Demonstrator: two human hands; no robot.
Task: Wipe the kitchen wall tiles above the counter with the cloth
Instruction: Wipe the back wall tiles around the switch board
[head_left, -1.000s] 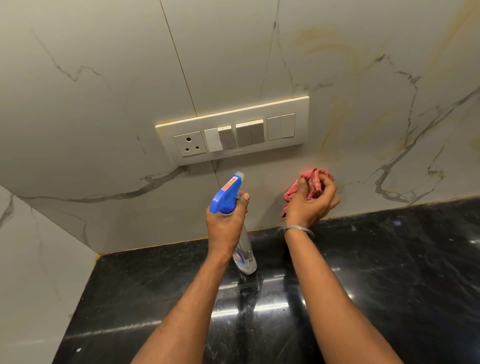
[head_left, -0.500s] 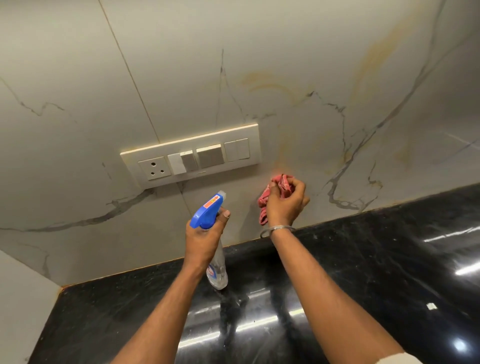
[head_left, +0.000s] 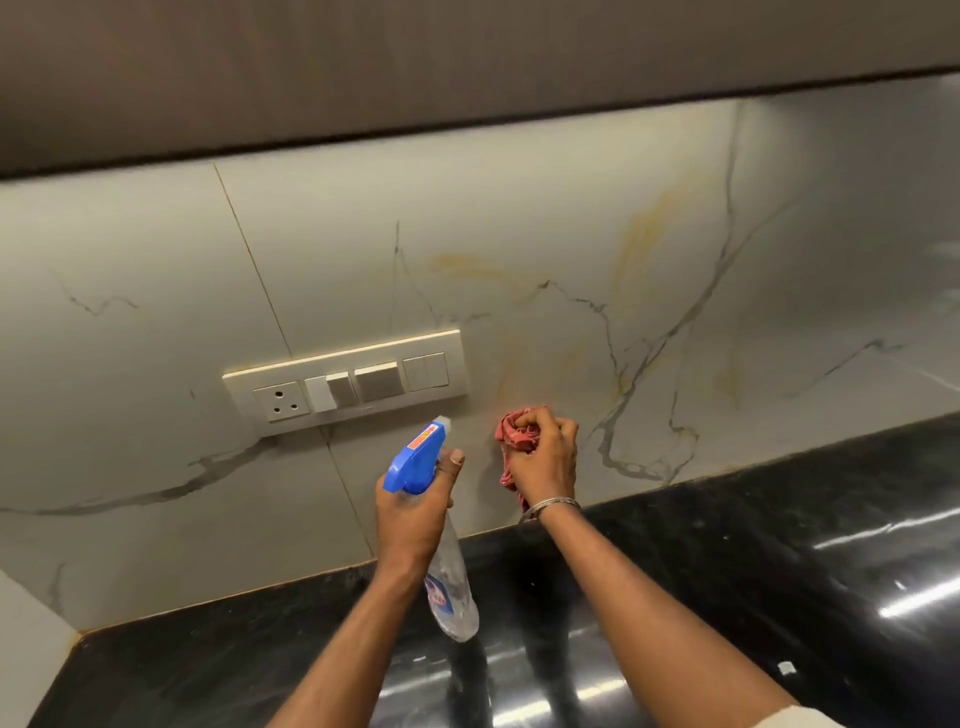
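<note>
right hand (head_left: 545, 460) clenches bunched red cloth (head_left: 514, 431) against wall tile (head_left: 519, 322), just right of switch plate (head_left: 345, 382), below its level. left hand (head_left: 410, 512) grips spray bottle (head_left: 449, 587) under plate. cloth looks soft, light, crumples easily; best held wadded in palm.

A dark brown cabinet (head_left: 467, 62) fills the top of the frame, its underside casting shade along the upper edge of the wall. Below the wall, a glossy black stone table (head_left: 753, 597) with faint pale veins runs across the lower frame, catching bright streaks of reflected light at lower right. A cream switch panel (head_left: 345, 382) with a socket and several switches sits left of centre. At the far lower left, a pale side wall (head_left: 26, 665) meets the table at a corner.
</note>
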